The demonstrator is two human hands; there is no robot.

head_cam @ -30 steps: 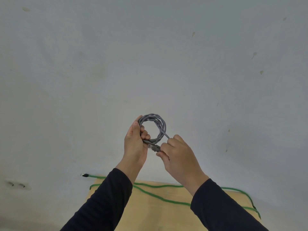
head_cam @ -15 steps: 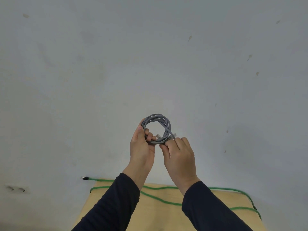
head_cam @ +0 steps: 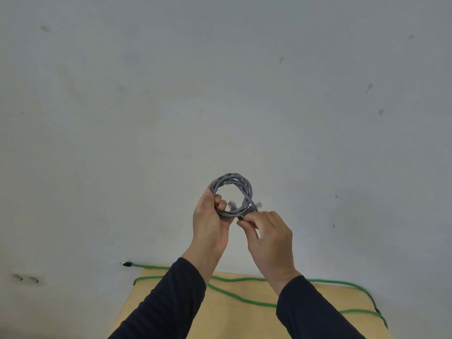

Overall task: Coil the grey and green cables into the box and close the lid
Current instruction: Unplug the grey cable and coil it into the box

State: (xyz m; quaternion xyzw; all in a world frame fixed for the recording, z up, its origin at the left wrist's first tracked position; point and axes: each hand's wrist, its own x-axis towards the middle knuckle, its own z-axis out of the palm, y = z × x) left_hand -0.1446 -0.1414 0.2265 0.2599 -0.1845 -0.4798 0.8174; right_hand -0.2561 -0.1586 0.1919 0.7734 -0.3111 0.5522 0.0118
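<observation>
— While gripped in the left hand (head_cam: 210, 221), where is the grey cable (head_cam: 232, 194)?
— Coiled, held up above the tabletop (head_cam: 244, 314). Right hand (head_cam: 269, 238) fingers (head_cam: 245, 220) pinching its end by the plug, just right of the coil.
— And the green cable (head_cam: 234, 294)?
— Sprawled loose across the tabletop's far edge.

Coiled cable (head_cam: 232, 195) held between hands, above table (head_cam: 234, 321); second cable (head_cam: 244, 280) on table.

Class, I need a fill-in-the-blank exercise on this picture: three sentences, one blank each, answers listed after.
1. The cable wound into a coil and held up in both hands is ____ in colour.
2. The green cable lies uncoiled across a ____-coloured surface.
3. The left hand holds the coil while the right hand pinches its ____ end.

Answers: grey; tan; plug
</observation>
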